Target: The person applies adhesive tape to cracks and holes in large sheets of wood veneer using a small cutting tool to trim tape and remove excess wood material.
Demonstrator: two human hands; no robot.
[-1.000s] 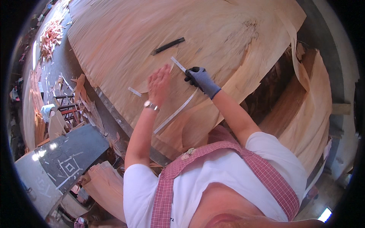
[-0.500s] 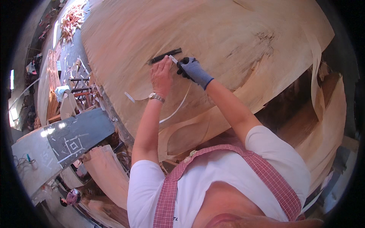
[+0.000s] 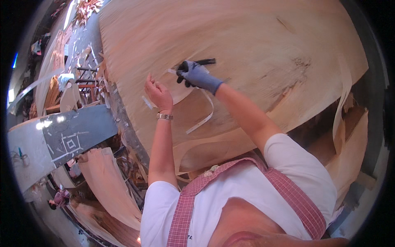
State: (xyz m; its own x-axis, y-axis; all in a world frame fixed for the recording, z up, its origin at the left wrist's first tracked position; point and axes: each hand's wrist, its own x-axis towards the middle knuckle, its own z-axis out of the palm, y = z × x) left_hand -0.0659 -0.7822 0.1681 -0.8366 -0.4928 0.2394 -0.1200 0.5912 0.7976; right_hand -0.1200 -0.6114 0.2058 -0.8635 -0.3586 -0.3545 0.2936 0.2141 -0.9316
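My right hand, in a blue-grey glove with black fingers, is closed over the broad wood veneer sheet. A narrow white tape strip pokes out ahead of its fingers and trails in a curve below the wrist. Just beyond the glove lies a black bar, partly hidden by the hand. Bare and wearing a wristwatch, my left hand hovers to the left, fingers loosely bent and apart, with nothing visible in them. Close to it a short white strip lies on the veneer.
Dark cracks and a split mark the sheet's right part. A grey board stands at the left, near stacked veneer pieces. Wood scraps pile up at the far left. Another person is at lower left.
My left hand has drawn back from the black bar, down and left. My right hand has moved slightly left, over the bar's near end. The whole view has shifted a little.
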